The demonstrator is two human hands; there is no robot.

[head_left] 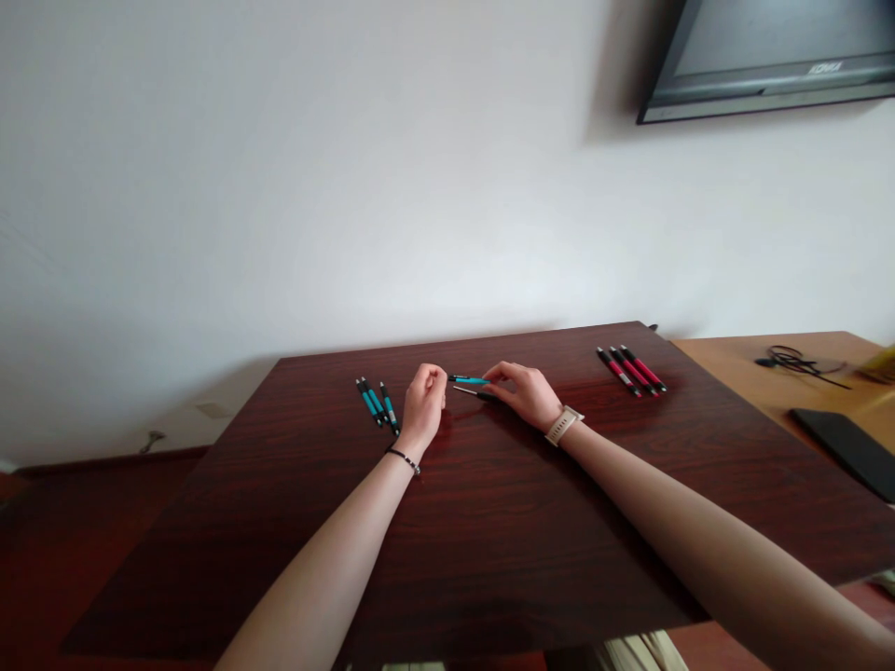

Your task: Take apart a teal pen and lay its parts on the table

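At the dark counter point(489, 522), our right hand point(528, 393) pinches a teal pen point(470, 380) above a loose thin refill point(470, 392), left hand point(424, 396) curled closed on nothing we see; a nudge could roll that refill away, we judge.

A plain white wall point(314, 186) fills the upper view, with a dark-framed television point(769, 65) mounted at the top right. Below stands a dark reddish wooden table point(454, 531); a lighter wooden desk point(769, 373) adjoins it on the right. The floor point(70, 503) is reddish-brown.
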